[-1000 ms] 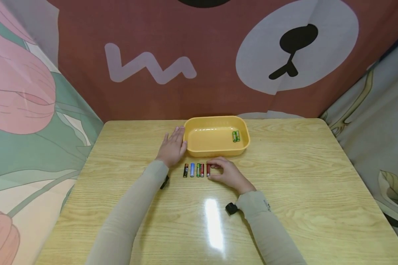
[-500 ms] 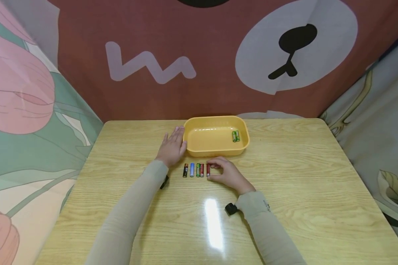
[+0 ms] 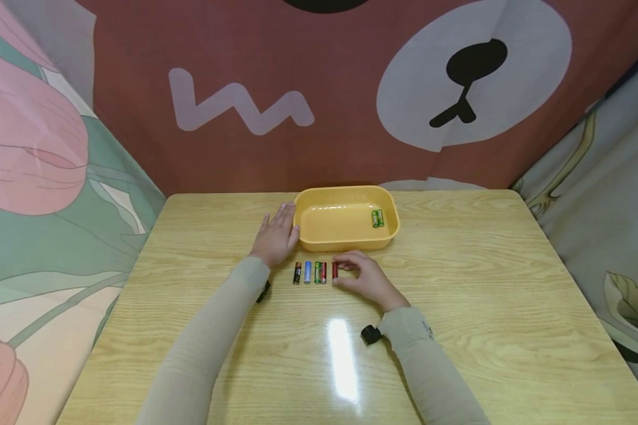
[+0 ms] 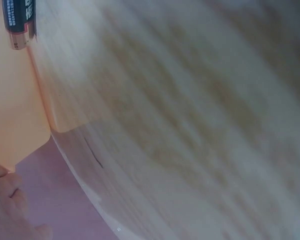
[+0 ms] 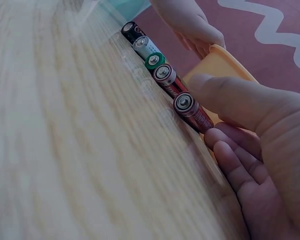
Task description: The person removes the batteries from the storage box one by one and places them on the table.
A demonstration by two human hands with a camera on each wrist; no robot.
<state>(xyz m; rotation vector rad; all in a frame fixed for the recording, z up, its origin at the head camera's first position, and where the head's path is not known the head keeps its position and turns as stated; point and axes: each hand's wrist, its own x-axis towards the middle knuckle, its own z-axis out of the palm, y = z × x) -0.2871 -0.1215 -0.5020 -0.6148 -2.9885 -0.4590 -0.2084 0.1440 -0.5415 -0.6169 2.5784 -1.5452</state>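
Observation:
My right hand (image 3: pixel 369 280) curls its thumb and fingers round a red battery (image 3: pixel 335 270), the rightmost of a row lying on the table. In the right wrist view, the thumb overlaps this red battery (image 5: pixel 192 111) from above and the fingertips touch its far end. Left of it lie another red battery (image 3: pixel 324 273) beside a green one (image 3: pixel 317 273), then a blue one (image 3: pixel 308 273) and a black one with a copper end (image 3: pixel 297 273). With fingers extended, my left hand (image 3: pixel 276 236) rests against the left side of a yellow tray (image 3: pixel 345 245).
Two green batteries (image 3: pixel 377 218) lie side by side at the tray's right end. The wooden table (image 3: pixel 484 295) meets a brown patterned cloth (image 3: pixel 234 159) behind the tray. A bright light reflection (image 3: pixel 342 360) falls between the forearms.
The rightmost red battery has shifted slightly right with my right hand, and the thumb now covers its near end. My left hand and the tray stay put.

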